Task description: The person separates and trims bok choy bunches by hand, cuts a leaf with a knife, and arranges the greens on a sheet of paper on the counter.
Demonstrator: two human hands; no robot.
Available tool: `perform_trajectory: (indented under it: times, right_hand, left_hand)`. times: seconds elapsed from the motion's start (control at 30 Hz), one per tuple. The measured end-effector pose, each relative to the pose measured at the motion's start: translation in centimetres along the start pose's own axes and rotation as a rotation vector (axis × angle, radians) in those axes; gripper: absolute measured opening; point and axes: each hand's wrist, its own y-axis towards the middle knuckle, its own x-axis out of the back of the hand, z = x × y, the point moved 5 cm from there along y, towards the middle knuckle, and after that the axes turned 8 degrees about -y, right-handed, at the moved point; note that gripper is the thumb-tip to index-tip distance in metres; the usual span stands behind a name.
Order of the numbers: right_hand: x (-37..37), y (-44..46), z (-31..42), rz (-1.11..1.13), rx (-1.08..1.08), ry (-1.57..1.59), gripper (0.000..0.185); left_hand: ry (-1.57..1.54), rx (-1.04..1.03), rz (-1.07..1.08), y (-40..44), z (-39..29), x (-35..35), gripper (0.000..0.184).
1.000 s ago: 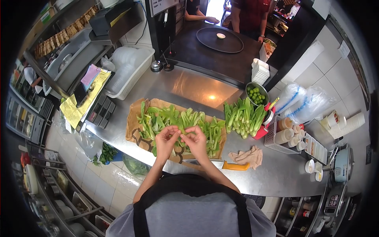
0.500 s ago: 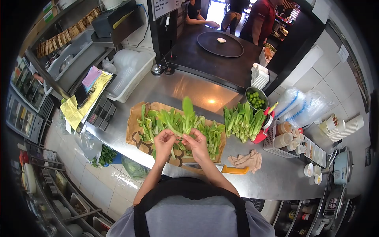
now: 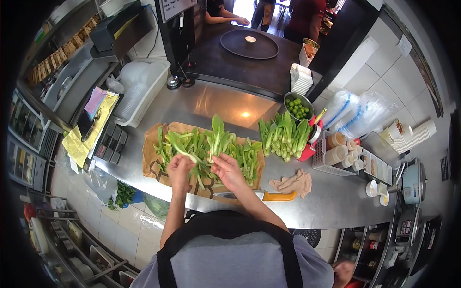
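My left hand pinches the stalk of a single bok choy leaf, whose pale end points right. In my right hand is the base of a small bok choy head with its leaves upright. The hands are apart, above brown paper spread with loose bok choy leaves. A knife with an orange handle lies by the paper's near edge, below my right hand. A pile of whole bok choy sits to the right.
Right of the greens are a bowl of green limes, a crumpled cloth and a basket of bottles. A white bin stands back left. Another person's hand shows at lower right; people stand beyond the round tray.
My hands have moved apart, separating a leaf into my left hand from the bok choy in my right. The camera view has shifted slightly. Another person's hand has appeared at lower right.
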Motion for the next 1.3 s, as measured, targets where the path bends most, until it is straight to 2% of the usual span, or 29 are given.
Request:
perform_trajectory:
  times: [0.07, 0.13, 0.17, 0.2, 0.23, 0.33, 0.4, 0.47, 0.53, 0.6, 0.67, 0.77, 0.87, 0.9, 0.97, 1.03, 1.1, 1.2, 1.3]
  right_hand:
    - [0.2, -0.2, 0.5, -0.040, 0.054, -0.139, 0.019]
    - [1.6, -0.5, 2.0, -0.085, 0.151, -0.322, 0.016]
    - [2.4, -0.1, 2.7, -0.095, 0.204, -0.436, 0.015]
    - [3.1, 0.0, 3.6, -0.105, 0.251, -0.553, 0.014]
    - [3.9, -0.1, 5.2, -0.164, 0.323, -0.558, 0.013]
    - [7.9, -0.3, 10.8, -0.509, 0.670, -0.732, 0.017]
    - [9.1, -2.5, 15.1, -0.816, 0.867, -1.037, 0.019]
    - [12.3, -3.1, 16.8, -0.972, 0.877, -1.312, 0.022]
    - [15.0, -3.6, 17.5, -1.098, 0.900, -1.396, 0.025]
    - [16.8, -3.8, 17.7, -1.215, 0.836, -1.673, 0.026]
    - [17.4, -3.6, 17.2, -1.209, 0.594, -1.809, 0.027]
    - [17.3, -3.3, 17.0, -1.228, 0.609, -1.817, 0.029]
    - [11.6, -3.1, 16.7, -1.125, 0.806, -1.719, 0.031]
    - [9.0, -2.5, 16.0, -0.990, 0.888, -1.684, 0.029]
    - [7.8, 1.2, 12.4, -0.653, 0.754, -1.531, 0.027]
    - [6.2, 5.4, 7.9, -0.366, 0.743, -1.502, 0.024]
    - [4.2, 8.8, 4.3, -0.162, 0.501, -1.544, 0.025]
    - [3.4, 11.9, 1.7, -0.303, 0.466, -1.768, 0.029]
    - [3.6, 13.1, 1.1, -0.196, 0.344, -1.847, 0.030]
  left_hand:
    - [0.086, -0.134, -0.048, 0.8, -1.0, 2.0, 0.008]
    - [0.342, -0.239, -0.019, 2.2, -1.5, 4.1, 0.010]
    - [0.466, -0.264, -0.010, 2.6, -1.7, 4.8, 0.017]
    - [0.866, -0.362, -0.034, 2.8, -2.3, 5.1, 0.028]
    - [1.038, -0.407, -0.053, 3.3, -2.0, 6.4, 0.037]
    - [1.029, -0.393, -0.060, 2.4, -3.0, 6.3, 0.040]
    - [1.100, -0.439, -0.026, 1.8, -3.5, 6.4, 0.039]
    - [1.119, -0.463, -0.009, 1.6, -3.5, 6.5, 0.037]
    - [1.088, -0.459, -0.006, 1.4, -3.4, 6.8, 0.035]
    - [1.171, -0.522, 0.011, 1.5, -3.1, 7.2, 0.034]
    - [1.255, -0.502, 0.035, 0.8, -3.7, 5.2, 0.032]
    - [1.229, -0.540, 0.000, 1.0, -2.9, 5.1, 0.027]
    - [1.283, -0.612, 0.039, 0.3, -3.0, 3.1, 0.028]
    - [1.274, -0.607, 0.053, 0.2, -2.7, 2.6, 0.028]
    - [1.253, -0.606, 0.088, -0.1, -2.2, 1.8, 0.026]
    - [1.226, -0.625, 0.126, 0.0, -2.0, 0.8, 0.026]
    - [1.213, -0.625, 0.134, -0.3, -2.4, -0.3, 0.025]
    - [1.170, -0.603, 0.141, -0.5, -2.6, -0.2, 0.024]
    - [1.089, -0.515, 0.132, -0.9, -2.8, 0.5, 0.022]
